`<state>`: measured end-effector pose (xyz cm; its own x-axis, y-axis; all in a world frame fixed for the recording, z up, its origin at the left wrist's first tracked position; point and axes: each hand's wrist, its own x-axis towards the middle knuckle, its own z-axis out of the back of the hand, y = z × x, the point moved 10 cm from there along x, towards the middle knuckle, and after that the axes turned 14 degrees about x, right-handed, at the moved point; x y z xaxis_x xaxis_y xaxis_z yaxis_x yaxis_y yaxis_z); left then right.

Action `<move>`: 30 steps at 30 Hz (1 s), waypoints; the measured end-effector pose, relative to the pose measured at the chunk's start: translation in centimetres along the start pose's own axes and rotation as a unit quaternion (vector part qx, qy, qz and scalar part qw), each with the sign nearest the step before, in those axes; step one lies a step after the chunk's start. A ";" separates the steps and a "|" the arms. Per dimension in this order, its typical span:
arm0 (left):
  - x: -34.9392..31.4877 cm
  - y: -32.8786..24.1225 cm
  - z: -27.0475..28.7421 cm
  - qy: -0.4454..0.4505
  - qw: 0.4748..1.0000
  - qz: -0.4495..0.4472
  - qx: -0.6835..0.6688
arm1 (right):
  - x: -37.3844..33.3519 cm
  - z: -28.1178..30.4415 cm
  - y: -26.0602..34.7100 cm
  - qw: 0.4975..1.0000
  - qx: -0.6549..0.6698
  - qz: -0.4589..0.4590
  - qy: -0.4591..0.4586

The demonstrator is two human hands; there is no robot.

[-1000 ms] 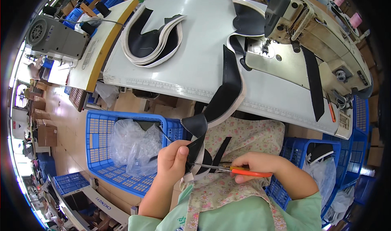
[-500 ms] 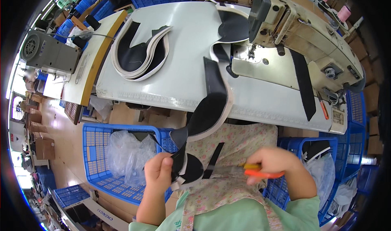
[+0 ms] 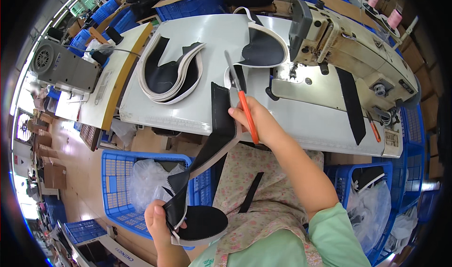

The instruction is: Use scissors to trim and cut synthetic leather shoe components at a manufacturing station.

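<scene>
My left hand [image 3: 160, 224], low at the left, is closed on the end of a chain of black pieces with pale stitched edging [image 3: 202, 222]. The chain climbs to the table in twisted loops. Over the table's front edge my right hand [image 3: 254, 118] holds scissors with orange handles [image 3: 248, 116], their blades pointing up and away. The thumb and finger of that hand also press on the chain's upper stretch [image 3: 222, 109]. Farther up, a rounded black piece [image 3: 264, 48] with pale edging lies beside the sewing machine [image 3: 348, 50].
A curved stack of black pieces with white edges [image 3: 172, 73] lies on the white table [image 3: 141, 114]. A black strip [image 3: 351, 104] and a second orange-handled tool [image 3: 375, 129] rest at right. Blue baskets [image 3: 110, 182] with plastic bags stand either side of my apron, where another black strip [image 3: 251, 192] lies.
My right hand has moved up and forward from my lap to the chain at the table edge, carrying the scissors. My left hand has lowered and shifted left with the chain's end.
</scene>
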<state>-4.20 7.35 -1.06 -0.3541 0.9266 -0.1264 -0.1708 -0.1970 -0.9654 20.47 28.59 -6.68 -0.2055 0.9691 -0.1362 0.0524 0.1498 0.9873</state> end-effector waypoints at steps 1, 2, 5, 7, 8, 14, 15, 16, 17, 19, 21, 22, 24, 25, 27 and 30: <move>0.2 0.1 0.3 -0.003 1.000 0.002 0.000 | 0.3 -0.3 0.1 1.000 -0.001 -0.001 0.003; 0.4 0.2 0.6 -0.021 1.000 -0.001 -0.004 | 0.6 -0.1 0.7 0.999 0.005 0.025 -0.018; 1.5 2.6 2.2 -0.057 0.995 0.076 0.019 | -0.1 -0.2 3.9 0.994 0.017 0.087 -0.065; 2.4 5.1 3.0 -0.056 0.993 0.104 0.015 | -1.4 -0.6 6.0 0.988 0.021 0.125 -0.092; 2.6 5.5 3.4 -0.072 0.993 0.099 0.006 | -2.5 -1.1 7.6 0.978 -0.003 0.190 -0.090; 2.1 3.8 1.8 -0.011 0.999 0.006 -0.052 | -8.3 -6.6 8.6 0.938 -0.203 0.270 0.073; 2.6 3.6 0.1 -0.004 0.999 0.008 -0.039 | -9.4 -7.4 7.7 0.933 -0.205 0.279 0.097; 3.3 4.0 -1.3 -0.027 0.998 0.028 -0.053 | -10.5 -8.3 6.6 0.925 -0.221 0.285 0.121; 3.6 5.0 -2.5 -0.072 0.988 0.119 -0.073 | -11.6 -9.2 5.6 0.915 -0.237 0.292 0.144; 5.7 3.7 -6.6 0.011 0.986 0.023 -0.166 | -13.5 -9.7 4.3 0.908 -0.248 0.299 0.159; 6.6 4.1 -8.6 -0.028 0.986 0.039 -0.160 | -14.7 -10.0 3.7 0.900 -0.263 0.303 0.171; 6.7 4.6 -9.9 -0.028 0.982 0.061 -0.174 | -15.1 -9.9 3.4 0.893 -0.284 0.301 0.179; 6.3 5.2 -12.0 0.017 0.980 0.116 -0.161 | -15.8 -9.9 2.9 0.877 -0.307 0.320 0.187; 6.4 5.3 -12.3 0.021 0.980 0.115 -0.162 | -15.9 -9.7 2.5 0.876 -0.310 0.319 0.184; 6.3 6.8 -13.5 0.069 0.983 0.142 -0.095 | -16.3 -9.6 2.1 0.861 -0.333 0.338 0.184; 6.8 6.9 -13.4 0.075 0.988 0.138 0.011 | -16.4 -9.3 2.0 0.854 -0.343 0.346 0.182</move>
<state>4.58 16.55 -11.62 -0.2492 0.8737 -0.4178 -0.1083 -0.4538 -0.8845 14.89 11.17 -1.76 -0.6538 0.6360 0.4099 -0.2752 -0.7044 0.6542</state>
